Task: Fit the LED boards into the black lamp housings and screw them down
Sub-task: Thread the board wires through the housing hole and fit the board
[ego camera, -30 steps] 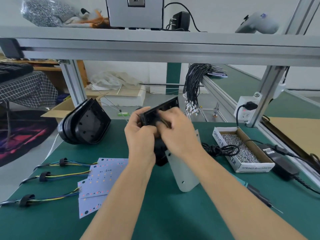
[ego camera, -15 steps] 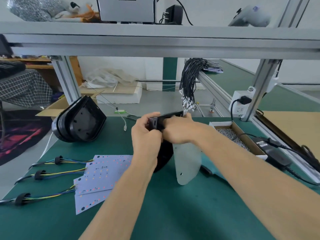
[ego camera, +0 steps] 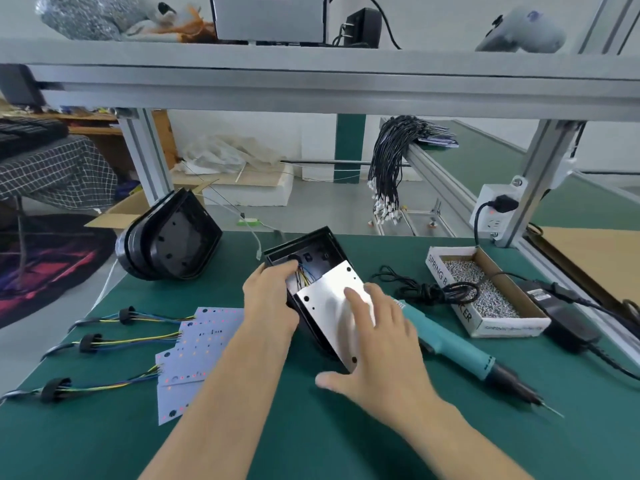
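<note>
While the black lamp housing (ego camera: 313, 268) lies open side up near the middle of the green worktop (ego camera: 311, 441), a silvery LED board (ego camera: 329, 306) sits tilted in it, plain metal back upward, covering the near part of the cavity and leaving the far part exposed. The board is a flat plate with small round holes near its edges; its near corner reaches the housing's near rim. Coloured wires (ego camera: 304, 277) run from the board's far edge into the exposed cavity, whose floor shows moulded openings. The left hand (ego camera: 272, 296) grips the housing's left wall, fingers curled over the rim into the cavity. The right hand (ego camera: 377, 344) is released, fingers straight and spread, fingertips resting on the board's right part; it is motion-blurred. A stack of black lamp housings (ego camera: 169, 240) stands on edge toward the far left corner of the worktop. Spare LED boards (ego camera: 197, 355), white face up with coloured dots, overlap near the left edge, each with a wire lead (ego camera: 104, 341) carrying a black grommet. A teal electric screwdriver (ego camera: 457, 348) lies just right of the housing, tip toward the near right. A cardboard box of screws (ego camera: 485, 292) sits toward the right edge, a coiled black cable (ego camera: 436, 291) beside it.
</note>
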The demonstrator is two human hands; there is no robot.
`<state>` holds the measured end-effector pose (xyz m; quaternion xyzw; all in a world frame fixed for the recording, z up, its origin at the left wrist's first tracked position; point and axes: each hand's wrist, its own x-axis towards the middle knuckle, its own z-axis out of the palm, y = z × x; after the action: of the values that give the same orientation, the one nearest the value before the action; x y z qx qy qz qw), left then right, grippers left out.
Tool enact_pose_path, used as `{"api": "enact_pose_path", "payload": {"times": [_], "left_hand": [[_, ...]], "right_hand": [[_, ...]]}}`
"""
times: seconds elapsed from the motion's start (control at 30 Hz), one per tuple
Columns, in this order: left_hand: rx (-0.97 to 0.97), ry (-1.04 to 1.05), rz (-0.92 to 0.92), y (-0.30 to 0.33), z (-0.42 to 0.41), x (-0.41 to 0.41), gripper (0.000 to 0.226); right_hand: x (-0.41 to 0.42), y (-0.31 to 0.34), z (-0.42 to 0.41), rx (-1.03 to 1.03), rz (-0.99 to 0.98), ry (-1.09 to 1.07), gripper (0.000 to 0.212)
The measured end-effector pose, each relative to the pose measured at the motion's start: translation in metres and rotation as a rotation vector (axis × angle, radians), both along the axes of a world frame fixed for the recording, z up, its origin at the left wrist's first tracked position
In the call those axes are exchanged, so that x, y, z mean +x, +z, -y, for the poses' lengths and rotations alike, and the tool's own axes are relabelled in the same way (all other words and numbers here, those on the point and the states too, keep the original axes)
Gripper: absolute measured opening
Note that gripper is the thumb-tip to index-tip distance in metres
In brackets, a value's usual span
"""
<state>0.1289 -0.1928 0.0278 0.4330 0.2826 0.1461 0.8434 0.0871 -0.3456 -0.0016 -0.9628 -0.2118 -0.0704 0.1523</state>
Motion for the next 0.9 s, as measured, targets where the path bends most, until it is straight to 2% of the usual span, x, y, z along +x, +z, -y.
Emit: {"api": "enact_pose_path", "payload": {"times": [0.07, 0.13, 0.33, 0.4, 0.5, 0.6, 0.7, 0.83, 0.9], "left_hand": [[0.011, -0.032, 0.037, 0.002, 0.005, -0.002, 0.011], [0.017, -0.041, 0.079, 0.004, 0.007, -0.004, 0.015], [0.042, -0.083, 0.122, 0.005, 0.007, -0.005, 0.011], [0.043, -0.116, 0.145, 0.005, 0.007, -0.004, 0.013], [0.047, -0.134, 0.180, 0.005, 0.005, -0.005, 0.015], [0.066, -0.169, 0.171, 0.006, 0.001, -0.005, 0.013], [0.100, -0.154, 0.150, 0.009, -0.004, -0.006, 0.015], [0.335, -0.027, 0.119, 0.007, -0.006, -0.005, 0.013], [0.436, 0.065, 0.130, 0.006, -0.005, -0.004, 0.020]], "right_hand": [[0.004, -0.011, 0.000, -0.035, -0.029, -0.011, 0.111], [0.010, -0.010, 0.004, -0.013, 0.001, 0.002, 0.101], [0.007, 0.006, 0.015, 0.075, 0.137, 0.084, 0.044], [0.006, 0.018, 0.019, 0.159, 0.220, 0.073, 0.031], [0.011, 0.038, 0.028, 0.396, 0.296, 0.038, 0.017], [0.019, 0.049, 0.038, 0.653, 0.132, -0.006, 0.012], [0.023, 0.054, 0.045, 0.724, 0.073, -0.004, 0.013], [0.030, 0.067, 0.054, 0.846, -0.041, -0.027, 0.017], [0.035, 0.075, 0.060, 0.871, -0.143, -0.056, 0.013]]}}
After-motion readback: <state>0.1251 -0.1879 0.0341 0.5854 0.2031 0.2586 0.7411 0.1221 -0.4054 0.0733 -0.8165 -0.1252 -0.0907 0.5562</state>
